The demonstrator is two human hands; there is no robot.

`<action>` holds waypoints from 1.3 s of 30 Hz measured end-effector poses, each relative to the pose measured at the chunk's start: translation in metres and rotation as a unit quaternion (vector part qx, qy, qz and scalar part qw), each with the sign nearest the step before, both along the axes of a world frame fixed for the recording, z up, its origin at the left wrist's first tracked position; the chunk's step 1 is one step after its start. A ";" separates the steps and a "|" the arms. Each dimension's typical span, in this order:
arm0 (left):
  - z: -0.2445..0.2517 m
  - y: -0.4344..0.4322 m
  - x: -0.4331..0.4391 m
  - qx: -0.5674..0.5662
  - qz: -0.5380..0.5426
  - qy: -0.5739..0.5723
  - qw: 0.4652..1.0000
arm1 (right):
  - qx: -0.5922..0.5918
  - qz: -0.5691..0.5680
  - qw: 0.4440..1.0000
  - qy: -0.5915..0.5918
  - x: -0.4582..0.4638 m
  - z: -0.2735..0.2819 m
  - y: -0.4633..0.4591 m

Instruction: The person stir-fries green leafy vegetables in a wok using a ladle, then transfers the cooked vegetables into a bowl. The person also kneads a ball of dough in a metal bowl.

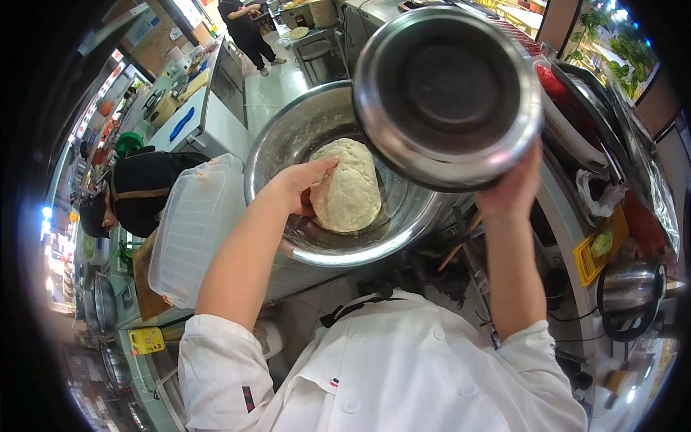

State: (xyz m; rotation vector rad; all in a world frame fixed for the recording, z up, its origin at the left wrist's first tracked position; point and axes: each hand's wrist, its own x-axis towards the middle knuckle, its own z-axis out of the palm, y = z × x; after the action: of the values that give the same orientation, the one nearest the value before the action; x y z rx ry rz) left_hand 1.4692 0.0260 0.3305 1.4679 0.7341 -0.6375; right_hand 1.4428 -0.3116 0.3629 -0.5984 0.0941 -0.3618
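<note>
A pale lump of dough (348, 186) lies in a large stainless steel basin (351, 258). My left hand (305, 186) grips the dough's left side, thumb on top and fingers beneath its edge. A smaller steel bowl (448, 92) is held up by my right hand (513, 181) at its lower right rim. The bowl tilts over the basin's right side and hides that part of it. Most of my right hand's fingers are hidden behind the bowl. Bits of flour or dough cling to the basin's inner wall.
A translucent plastic box (194, 232) stands left of the basin, with a person in dark clothes (146, 186) beyond it. Another person (248, 27) stands at the far end of the aisle. To the right are an electric kettle (629, 294), a yellow basket (588, 259) and trays.
</note>
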 end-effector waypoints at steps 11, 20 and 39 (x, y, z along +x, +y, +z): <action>0.003 0.002 -0.002 0.043 -0.050 -0.058 0.996 | -0.112 -0.080 0.985 0.108 0.008 -0.025 0.054; -0.011 -0.014 0.009 -0.057 0.051 -0.106 0.991 | -0.097 -0.088 0.985 0.109 0.010 -0.019 0.066; 0.050 -0.002 -0.025 0.363 -0.153 -0.186 0.900 | -0.044 -0.035 0.987 0.153 0.004 -0.008 0.068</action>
State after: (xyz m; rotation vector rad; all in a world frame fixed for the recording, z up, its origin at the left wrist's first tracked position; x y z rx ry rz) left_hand 1.4444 0.0243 0.3806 2.3511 0.4495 -0.2897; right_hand 1.4473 -0.2437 0.3554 -0.7361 0.3967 -0.3407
